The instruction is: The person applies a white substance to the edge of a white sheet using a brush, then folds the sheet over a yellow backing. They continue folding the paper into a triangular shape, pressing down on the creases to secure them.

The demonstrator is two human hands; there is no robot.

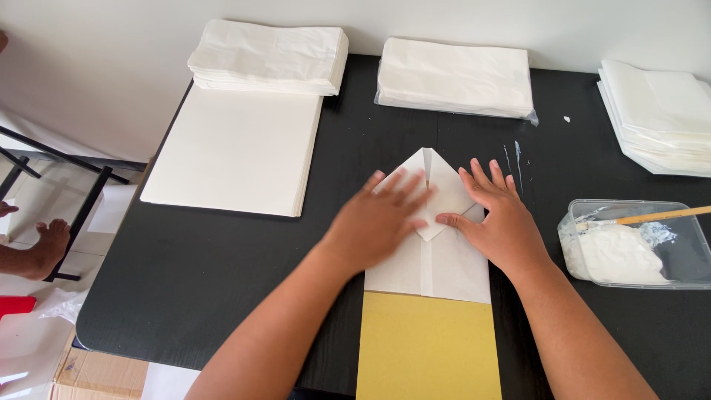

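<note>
the black table [222,267] is bare on the near left, so a hand passes there freely. the far edge is blocked by three paper stacks [453,78], the flat sheet pile [237,148] fills the left, and the paste tub [637,244] stands at the right.

Black table [222,274]: paper stacks [237,148], folded sheet [437,259], yellow card [428,348], paste tub [637,244].

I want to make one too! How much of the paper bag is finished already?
Done: finished bags sit stacked at the back. In hand: the left hand and right hand press folded flaps flat on the white paper, which rests on a yellow board. Left: a pile of flat sheets waits, and the glue tub holds plenty of paste.
</note>
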